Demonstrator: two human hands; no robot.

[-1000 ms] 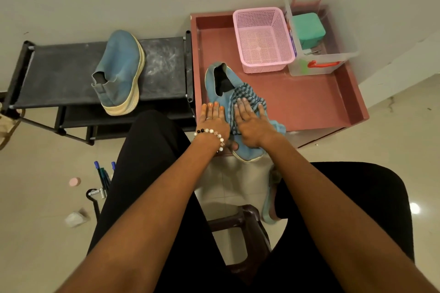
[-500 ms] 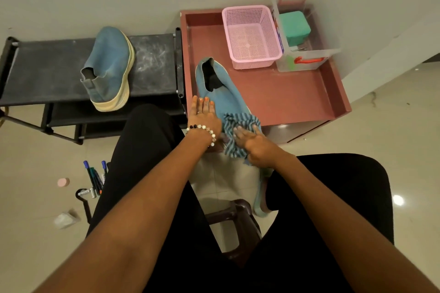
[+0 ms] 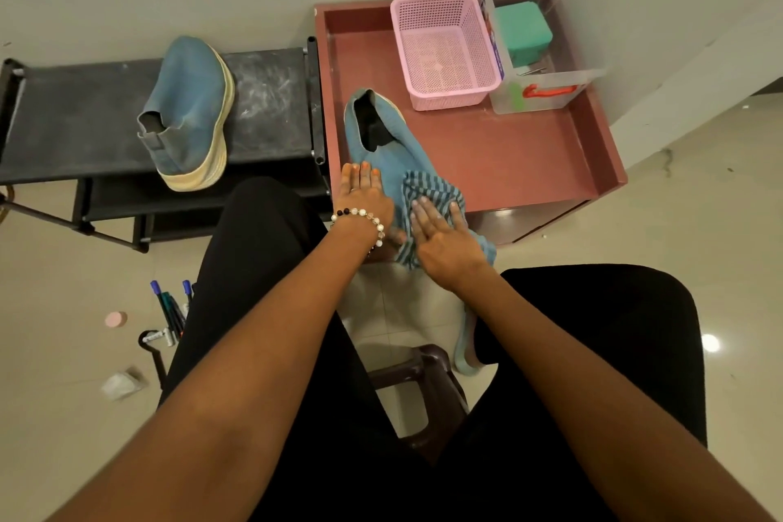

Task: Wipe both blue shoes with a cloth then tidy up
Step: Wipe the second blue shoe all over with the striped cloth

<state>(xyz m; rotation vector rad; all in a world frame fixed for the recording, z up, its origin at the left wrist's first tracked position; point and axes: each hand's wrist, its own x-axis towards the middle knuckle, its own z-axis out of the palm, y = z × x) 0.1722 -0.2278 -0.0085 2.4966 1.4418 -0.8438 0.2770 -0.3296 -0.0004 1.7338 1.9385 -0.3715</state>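
Observation:
One blue shoe [image 3: 383, 144] lies on the red table [image 3: 529, 165], heel opening facing away from me. A striped blue cloth [image 3: 428, 191] is spread over its toe end. My right hand [image 3: 442, 244] presses flat on the cloth with straight fingers. My left hand [image 3: 364, 197], wearing a bead bracelet, rests flat against the shoe's left side. The second blue shoe [image 3: 190, 110], with a cream sole, lies on its side on the black rack [image 3: 76, 127] to the left.
A pink basket [image 3: 478, 89] and a clear box [image 3: 546, 91] holding a green container [image 3: 523, 30] stand at the table's back. Pens [image 3: 169, 309], a pink lid [image 3: 115, 318] and crumpled paper [image 3: 120, 385] lie on the floor at left. A dark stool [image 3: 423, 377] sits between my legs.
My right hand pulled the cloth down toward the shoe's toe, then slid it back up a little. My left hand stayed on the shoe's side.

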